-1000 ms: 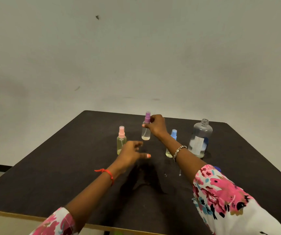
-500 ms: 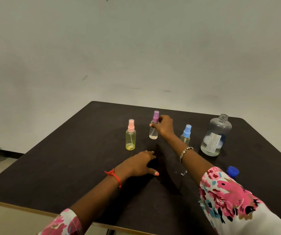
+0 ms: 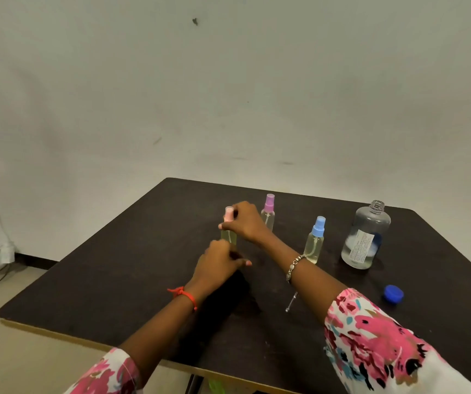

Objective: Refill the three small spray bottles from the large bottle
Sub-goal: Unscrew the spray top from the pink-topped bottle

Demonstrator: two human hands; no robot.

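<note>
Three small spray bottles stand on the dark table (image 3: 115, 280). My right hand (image 3: 247, 221) grips the pink spray top of the pink-capped bottle (image 3: 228, 234), whose body holds yellowish liquid. My left hand (image 3: 218, 263) is at that bottle's base, fingers curled around its lower part. The purple-capped bottle (image 3: 269, 211) stands free just behind my right hand. The blue-capped bottle (image 3: 315, 241) stands to the right. The large clear bottle (image 3: 366, 237), uncapped and nearly empty, stands at the far right.
A blue cap (image 3: 393, 293) lies on the table near the right edge, in front of the large bottle. A small metal chain piece (image 3: 291, 302) lies under my right forearm. Cables and a plug (image 3: 1, 251) sit on the floor at left.
My right hand left the purple-capped bottle and moved left onto the pink-capped bottle's top. My left hand moved forward from the table to that bottle's base.
</note>
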